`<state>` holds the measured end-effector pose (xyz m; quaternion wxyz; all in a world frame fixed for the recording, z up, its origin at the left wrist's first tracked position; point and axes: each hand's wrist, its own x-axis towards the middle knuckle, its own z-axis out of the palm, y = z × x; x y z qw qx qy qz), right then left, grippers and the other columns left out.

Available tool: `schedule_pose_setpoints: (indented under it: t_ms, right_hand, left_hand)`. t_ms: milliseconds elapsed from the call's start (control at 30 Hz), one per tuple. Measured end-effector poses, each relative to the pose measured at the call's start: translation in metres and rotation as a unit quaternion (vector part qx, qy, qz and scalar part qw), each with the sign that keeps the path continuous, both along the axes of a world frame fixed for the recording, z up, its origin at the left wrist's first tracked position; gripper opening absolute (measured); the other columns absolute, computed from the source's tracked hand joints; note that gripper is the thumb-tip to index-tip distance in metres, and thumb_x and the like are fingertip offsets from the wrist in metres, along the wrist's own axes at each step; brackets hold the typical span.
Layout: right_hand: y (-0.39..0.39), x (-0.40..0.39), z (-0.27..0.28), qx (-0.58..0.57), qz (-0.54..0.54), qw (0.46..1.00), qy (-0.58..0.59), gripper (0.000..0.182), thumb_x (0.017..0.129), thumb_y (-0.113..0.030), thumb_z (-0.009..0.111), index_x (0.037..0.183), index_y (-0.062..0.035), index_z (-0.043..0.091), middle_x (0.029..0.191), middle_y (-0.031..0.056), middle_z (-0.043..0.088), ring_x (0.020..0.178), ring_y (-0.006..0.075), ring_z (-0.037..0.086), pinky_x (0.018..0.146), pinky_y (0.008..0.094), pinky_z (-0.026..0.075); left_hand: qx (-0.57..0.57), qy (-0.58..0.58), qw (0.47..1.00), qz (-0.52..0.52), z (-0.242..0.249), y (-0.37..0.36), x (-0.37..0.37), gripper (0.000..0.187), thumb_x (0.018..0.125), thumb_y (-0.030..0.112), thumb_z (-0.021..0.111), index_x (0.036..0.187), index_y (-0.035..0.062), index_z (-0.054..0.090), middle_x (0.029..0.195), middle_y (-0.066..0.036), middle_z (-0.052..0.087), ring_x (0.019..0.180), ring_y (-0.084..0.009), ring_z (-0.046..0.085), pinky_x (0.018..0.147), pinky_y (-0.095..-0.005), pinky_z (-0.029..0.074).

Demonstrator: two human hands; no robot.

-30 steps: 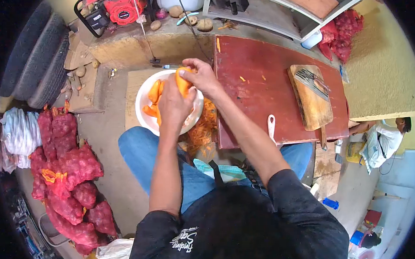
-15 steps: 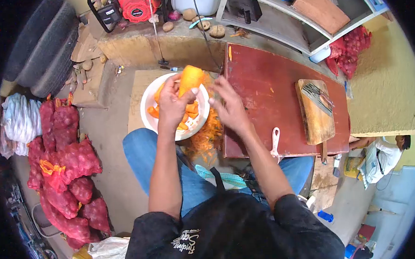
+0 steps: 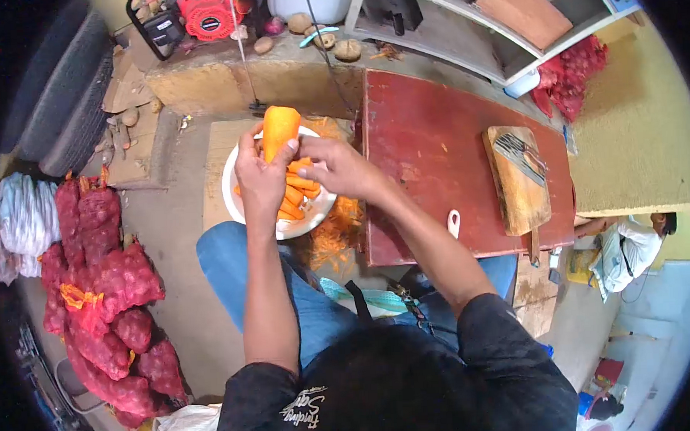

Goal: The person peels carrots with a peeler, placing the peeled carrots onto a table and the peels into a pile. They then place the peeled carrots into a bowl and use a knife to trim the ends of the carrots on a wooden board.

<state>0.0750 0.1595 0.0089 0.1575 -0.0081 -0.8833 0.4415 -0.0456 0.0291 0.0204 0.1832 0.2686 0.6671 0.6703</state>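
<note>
A thick orange carrot (image 3: 281, 130) stands upright in my left hand (image 3: 257, 173), whose fingers wrap its lower part. My right hand (image 3: 335, 166) is close beside it on the right, fingers bent near the carrot's side; whether it holds anything is hidden. Beneath both hands, a white basin (image 3: 284, 229) contains several peeled orange carrot pieces (image 3: 292, 202). Orange peelings (image 3: 338, 235) lie on the floor to the basin's right.
Right of the basin is a red table (image 3: 427, 166) with a wooden cutting board (image 3: 523, 200), a knife on it, and a white handle (image 3: 454, 223). Red mesh sacks (image 3: 117, 279) lie at left. Another person (image 3: 631, 253) is at far right.
My right hand has come left and closer to the carrot, its fingers now bent. The carrot and my left hand have shifted slightly left, as has the whole view.
</note>
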Motion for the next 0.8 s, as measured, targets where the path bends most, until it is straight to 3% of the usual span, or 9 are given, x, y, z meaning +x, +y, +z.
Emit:
schedule_pose_setpoints:
  t_ms: [67, 267, 400, 500, 567, 600, 667, 700, 800]
  right_hand:
    - [-0.024, 0.044, 0.021, 0.067, -0.088, 0.994, -0.009, 0.032, 0.088, -0.006, 0.065, 0.120, -0.0006, 0.062, 0.116, 0.0190, 0.065, 0.109, 0.0378, 0.063, 0.093, 0.0441, 0.050]
    - [-0.034, 0.230, 0.056, 0.236, -0.199, 0.925, -0.222, 0.046, 0.075, -0.006, 0.072, 0.120, -0.0039, 0.063, 0.134, 0.0192, 0.055, 0.125, 0.0394, 0.052, 0.104, 0.0469, 0.044]
    - [-0.036, 0.291, 0.058, 0.307, -0.236, 0.882, -0.267, 0.042, 0.078, -0.005, 0.069, 0.119, -0.0060, 0.061, 0.140, 0.0214, 0.047, 0.127, 0.0427, 0.048, 0.104, 0.0499, 0.042]
    - [-0.029, 0.309, 0.041, 0.339, -0.237, 0.875, -0.250, 0.031, 0.082, -0.005, 0.063, 0.113, -0.0060, 0.059, 0.141, 0.0219, 0.045, 0.128, 0.0422, 0.047, 0.101, 0.0507, 0.043]
    - [-0.020, 0.313, 0.048, 0.408, -0.217, 0.852, -0.247, 0.024, 0.084, -0.004, 0.059, 0.109, -0.0048, 0.057, 0.139, 0.0221, 0.046, 0.126, 0.0406, 0.047, 0.098, 0.0505, 0.043]
    - [-0.016, 0.319, 0.046, 0.390, -0.216, 0.864, -0.235, 0.027, 0.082, -0.002, 0.060, 0.109, -0.0045, 0.055, 0.138, 0.0222, 0.046, 0.124, 0.0405, 0.049, 0.098, 0.0495, 0.044]
    - [-0.006, 0.331, 0.041, 0.356, -0.214, 0.884, -0.213, 0.033, 0.078, 0.002, 0.061, 0.110, -0.0038, 0.053, 0.136, 0.0226, 0.045, 0.118, 0.0402, 0.052, 0.097, 0.0477, 0.044]
    - [-0.003, 0.337, 0.042, 0.294, -0.227, 0.897, -0.239, 0.035, 0.076, 0.005, 0.060, 0.109, -0.0018, 0.050, 0.131, 0.0228, 0.049, 0.108, 0.0398, 0.056, 0.092, 0.0446, 0.047]
    - [0.010, 0.354, 0.042, 0.140, -0.300, 0.922, -0.198, 0.037, 0.078, 0.008, 0.057, 0.113, -0.0001, 0.051, 0.123, 0.0228, 0.055, 0.104, 0.0423, 0.059, 0.086, 0.0440, 0.050]
  left_hand:
    - [0.007, 0.002, 1.000, -0.017, 0.002, 0.000, 0.004, 0.050, 0.088, 0.010, 0.077, 0.130, -0.0020, 0.051, 0.093, -0.010, 0.069, 0.074, -0.0110, 0.065, 0.061, -0.0229, 0.053]
    - [-0.040, 0.118, 0.990, -0.071, -0.006, 0.003, 0.025, 0.051, 0.082, 0.005, 0.079, 0.128, -0.0008, 0.057, 0.100, -0.010, 0.070, 0.092, -0.0190, 0.068, 0.082, -0.0308, 0.054]
    - [-0.030, 0.125, 0.979, -0.158, -0.007, 0.014, 0.062, 0.050, 0.079, 0.007, 0.080, 0.124, 0.0000, 0.060, 0.105, -0.016, 0.070, 0.095, -0.0281, 0.069, 0.085, -0.0369, 0.053]
    - [-0.124, 0.163, 0.956, -0.212, 0.007, 0.015, 0.087, 0.050, 0.080, 0.005, 0.080, 0.125, 0.0002, 0.060, 0.111, -0.010, 0.070, 0.095, -0.0203, 0.069, 0.083, -0.0323, 0.053]
    - [-0.110, 0.099, 0.961, -0.232, -0.002, 0.019, 0.096, 0.052, 0.079, 0.002, 0.081, 0.126, 0.0009, 0.059, 0.109, -0.010, 0.070, 0.094, -0.0198, 0.069, 0.082, -0.0312, 0.054]
    - [-0.106, 0.049, 0.964, -0.241, -0.012, 0.022, 0.099, 0.053, 0.079, 0.002, 0.081, 0.127, 0.0009, 0.059, 0.107, -0.010, 0.070, 0.093, -0.0190, 0.068, 0.081, -0.0303, 0.054]
    - [-0.057, 0.078, 0.967, -0.234, -0.022, 0.025, 0.103, 0.056, 0.078, 0.001, 0.081, 0.129, -0.0006, 0.058, 0.104, -0.010, 0.070, 0.090, -0.0169, 0.068, 0.078, -0.0282, 0.054]
    - [-0.109, 0.081, 0.962, -0.236, -0.022, 0.026, 0.102, 0.058, 0.078, 0.000, 0.081, 0.130, -0.0025, 0.057, 0.104, -0.011, 0.070, 0.088, -0.0153, 0.067, 0.076, -0.0270, 0.055]
    - [-0.091, -0.006, 0.964, -0.248, -0.023, 0.028, 0.107, 0.056, 0.078, 0.001, 0.080, 0.130, -0.0005, 0.059, 0.103, -0.011, 0.070, 0.094, -0.0194, 0.067, 0.085, -0.0310, 0.053]
